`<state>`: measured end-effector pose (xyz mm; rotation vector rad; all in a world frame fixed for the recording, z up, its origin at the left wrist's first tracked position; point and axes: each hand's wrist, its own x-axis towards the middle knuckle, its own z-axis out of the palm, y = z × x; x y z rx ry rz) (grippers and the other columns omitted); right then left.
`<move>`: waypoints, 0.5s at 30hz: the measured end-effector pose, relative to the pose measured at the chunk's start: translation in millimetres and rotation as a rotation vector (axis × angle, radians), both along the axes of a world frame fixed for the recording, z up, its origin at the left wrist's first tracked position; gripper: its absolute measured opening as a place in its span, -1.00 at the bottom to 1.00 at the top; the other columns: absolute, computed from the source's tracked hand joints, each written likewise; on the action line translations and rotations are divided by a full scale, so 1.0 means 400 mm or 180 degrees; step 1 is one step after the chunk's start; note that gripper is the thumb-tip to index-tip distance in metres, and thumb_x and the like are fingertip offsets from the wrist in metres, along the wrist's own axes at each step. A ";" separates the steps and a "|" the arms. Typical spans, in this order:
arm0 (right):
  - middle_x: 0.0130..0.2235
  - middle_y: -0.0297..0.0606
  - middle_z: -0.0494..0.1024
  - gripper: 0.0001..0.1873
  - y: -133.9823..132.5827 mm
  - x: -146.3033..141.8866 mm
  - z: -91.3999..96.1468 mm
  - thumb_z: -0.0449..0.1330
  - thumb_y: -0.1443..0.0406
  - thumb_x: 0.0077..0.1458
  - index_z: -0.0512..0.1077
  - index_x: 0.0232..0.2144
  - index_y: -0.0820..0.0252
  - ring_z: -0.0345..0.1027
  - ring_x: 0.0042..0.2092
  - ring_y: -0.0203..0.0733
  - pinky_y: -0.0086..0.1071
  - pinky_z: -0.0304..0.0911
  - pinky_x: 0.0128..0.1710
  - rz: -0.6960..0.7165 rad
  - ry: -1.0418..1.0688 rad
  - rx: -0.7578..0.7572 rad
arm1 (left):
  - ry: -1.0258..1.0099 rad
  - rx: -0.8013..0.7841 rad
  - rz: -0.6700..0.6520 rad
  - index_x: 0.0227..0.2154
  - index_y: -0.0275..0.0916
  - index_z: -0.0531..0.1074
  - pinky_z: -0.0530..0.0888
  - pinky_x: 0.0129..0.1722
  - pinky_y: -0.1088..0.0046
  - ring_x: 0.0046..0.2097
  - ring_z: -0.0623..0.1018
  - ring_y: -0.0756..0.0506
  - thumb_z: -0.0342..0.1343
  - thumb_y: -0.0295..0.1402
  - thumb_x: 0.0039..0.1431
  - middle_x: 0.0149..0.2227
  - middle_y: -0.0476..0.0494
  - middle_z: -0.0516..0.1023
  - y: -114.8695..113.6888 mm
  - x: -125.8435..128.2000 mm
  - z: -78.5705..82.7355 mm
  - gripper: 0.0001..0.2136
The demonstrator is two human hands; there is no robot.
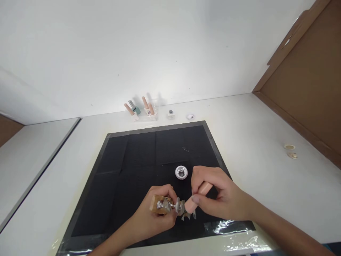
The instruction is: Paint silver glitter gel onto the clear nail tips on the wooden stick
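My left hand [157,213] is closed around a small wooden block [157,206]. Silvery, translucent pieces that look like nail tips [179,205] stick out from it in a row. My right hand [217,195] pinches a peach nail polish cap [199,197], tilted with its lower end at these pieces. Any brush under the cap is hidden. Just beyond both hands, a small round dish [181,172] with shiny silver contents sits on the black mat [138,160].
Several nail polish bottles [151,111] with peach or grey caps stand at the back, some in a clear holder. Beside them are a small clear jar [171,113] and a round lid [190,116]. Two small round items [292,155] lie far right near a brown cardboard panel [306,71].
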<state>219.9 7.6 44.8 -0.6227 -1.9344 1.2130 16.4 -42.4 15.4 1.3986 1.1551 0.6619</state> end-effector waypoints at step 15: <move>-0.48 -0.33 0.60 -0.85 0.014 -0.002 -0.009 0.11 0.41 0.14 0.28 -0.46 0.14 0.33 -0.46 -0.29 -0.40 0.20 -0.46 -0.0569 -0.0200 -0.0563 | -0.0110 -0.0378 0.0391 -0.56 -0.24 0.29 0.27 -0.66 0.63 -0.63 0.33 0.08 0.14 -0.52 -0.18 -0.65 0.12 0.29 0.015 -0.005 -0.010 -0.87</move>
